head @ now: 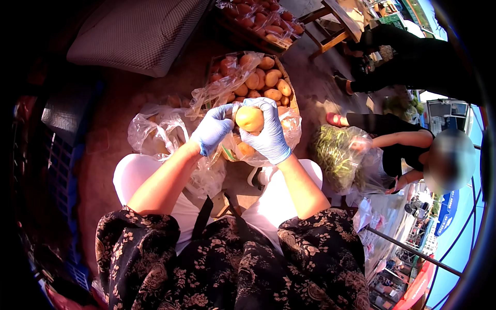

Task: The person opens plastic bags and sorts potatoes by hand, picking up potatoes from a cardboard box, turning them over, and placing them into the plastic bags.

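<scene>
In front of my knees, my right hand (267, 133) in a blue disposable glove is wrapped around a yellowish potato (249, 119). My left hand (214, 130), gloved the same way, has its fingers curled at the potato's left side; whether it grips anything is hard to see. Just beyond both hands stands a cardboard box (291, 87) full of potatoes (272, 94), with clear plastic film (242, 73) draped over its left part. Below my left hand lies a clear plastic bag (155, 131), its contents partly hidden.
Another box of potatoes (267, 23) under plastic lies farther ahead, near a wooden stool (329, 27). A padded seat (135, 35) is at upper left, blue plastic crates (64, 170) at left. On the right, a person holds a clear bag of green vegetables (337, 155); another person's legs (387, 62) stand beyond.
</scene>
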Demonstrator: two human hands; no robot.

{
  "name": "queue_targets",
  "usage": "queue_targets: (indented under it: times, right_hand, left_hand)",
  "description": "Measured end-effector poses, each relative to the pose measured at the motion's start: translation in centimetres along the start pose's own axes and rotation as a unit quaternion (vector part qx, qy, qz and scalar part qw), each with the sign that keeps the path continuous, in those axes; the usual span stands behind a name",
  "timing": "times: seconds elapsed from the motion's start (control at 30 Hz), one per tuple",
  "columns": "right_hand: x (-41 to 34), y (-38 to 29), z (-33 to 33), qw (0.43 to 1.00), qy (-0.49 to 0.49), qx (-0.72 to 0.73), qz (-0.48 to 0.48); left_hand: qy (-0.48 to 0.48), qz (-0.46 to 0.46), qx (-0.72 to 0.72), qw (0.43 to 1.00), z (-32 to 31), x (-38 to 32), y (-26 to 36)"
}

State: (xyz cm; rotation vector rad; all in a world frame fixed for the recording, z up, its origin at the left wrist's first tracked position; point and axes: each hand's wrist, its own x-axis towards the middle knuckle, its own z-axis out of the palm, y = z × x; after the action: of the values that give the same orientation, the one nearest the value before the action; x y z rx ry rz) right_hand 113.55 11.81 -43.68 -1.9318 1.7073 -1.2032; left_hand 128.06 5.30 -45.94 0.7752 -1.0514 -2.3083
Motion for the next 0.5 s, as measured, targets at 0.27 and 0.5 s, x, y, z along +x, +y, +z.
queue_targets:
  times: [0.27, 0.5]
  right_hand:
    - [-1.5, 2.6, 0.3, 0.988, -0.049, 0.138, 0.053]
    - [-0.8, 2.3, 0.2, 0.992, -0.071, 0.100, 0.020]
  left_hand:
    - [-0.018, -0.040, -0.057, 0.997, 0.2, 0.6, 0.1]
    - [-0.041, -0.019, -0.042, 0.998, -0.4, 1.1, -0.2]
